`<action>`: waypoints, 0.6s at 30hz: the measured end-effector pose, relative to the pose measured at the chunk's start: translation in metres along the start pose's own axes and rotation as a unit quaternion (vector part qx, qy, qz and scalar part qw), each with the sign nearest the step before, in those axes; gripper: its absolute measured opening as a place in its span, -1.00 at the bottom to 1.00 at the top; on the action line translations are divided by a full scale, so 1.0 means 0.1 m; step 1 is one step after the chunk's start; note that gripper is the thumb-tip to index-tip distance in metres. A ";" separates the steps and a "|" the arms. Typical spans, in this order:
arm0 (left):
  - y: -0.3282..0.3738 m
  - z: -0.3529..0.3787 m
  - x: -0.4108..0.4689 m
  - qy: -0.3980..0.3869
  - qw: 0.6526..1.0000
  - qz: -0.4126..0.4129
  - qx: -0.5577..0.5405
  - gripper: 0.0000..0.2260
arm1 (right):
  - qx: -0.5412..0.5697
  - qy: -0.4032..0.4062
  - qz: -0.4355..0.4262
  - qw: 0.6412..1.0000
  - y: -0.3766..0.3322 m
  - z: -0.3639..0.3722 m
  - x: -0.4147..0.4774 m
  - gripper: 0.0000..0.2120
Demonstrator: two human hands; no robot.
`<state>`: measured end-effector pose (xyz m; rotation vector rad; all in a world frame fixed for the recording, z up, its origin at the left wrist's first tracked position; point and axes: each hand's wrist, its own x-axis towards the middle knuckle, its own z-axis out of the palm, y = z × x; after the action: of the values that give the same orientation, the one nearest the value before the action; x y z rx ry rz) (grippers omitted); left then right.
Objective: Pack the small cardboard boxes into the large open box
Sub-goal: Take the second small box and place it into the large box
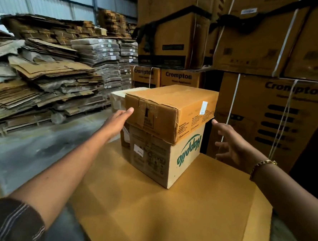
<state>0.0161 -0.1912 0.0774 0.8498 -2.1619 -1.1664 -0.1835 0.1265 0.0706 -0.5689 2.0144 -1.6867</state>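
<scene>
Fingers (129,110) outstretched, left hand (117,121) and right hand (233,145) flank top box (170,102) on "Happilo" box (170,158); "Crompton" cartons (181,79) behind.

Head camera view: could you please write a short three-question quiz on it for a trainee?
1. True or false: the top box rests on the floor.
2. What colour is the large lettering on the lower box? A red, B green, C blue.
3. Which hand wears the bracelet?

Key: 1 false, it sits on the lower box. 2 B. 3 the right hand.
</scene>
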 end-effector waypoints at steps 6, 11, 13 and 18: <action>-0.30 -0.22 1.27 -0.056 0.991 -0.069 -0.096 -0.23 | 0.083 0.022 0.086 0.993 -0.12 0.60 0.57 -0.08; -0.40 -0.30 2.08 -0.110 0.977 -0.128 -0.132 -0.12 | 0.127 0.051 0.133 0.982 -0.21 0.96 0.93 0.14; -0.42 -0.28 2.32 -0.146 0.970 -0.141 -0.136 0.01 | 0.137 0.071 0.143 0.978 -0.22 1.07 1.03 0.17; -0.51 -0.19 2.77 -0.239 0.935 -0.184 -0.186 0.01 | 0.138 0.081 0.170 0.972 -0.20 1.26 1.22 0.30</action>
<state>-0.1391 -0.4270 0.0864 0.8867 -2.0708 -2.0809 -0.2093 -0.0481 0.0620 0.0104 1.8104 -1.7949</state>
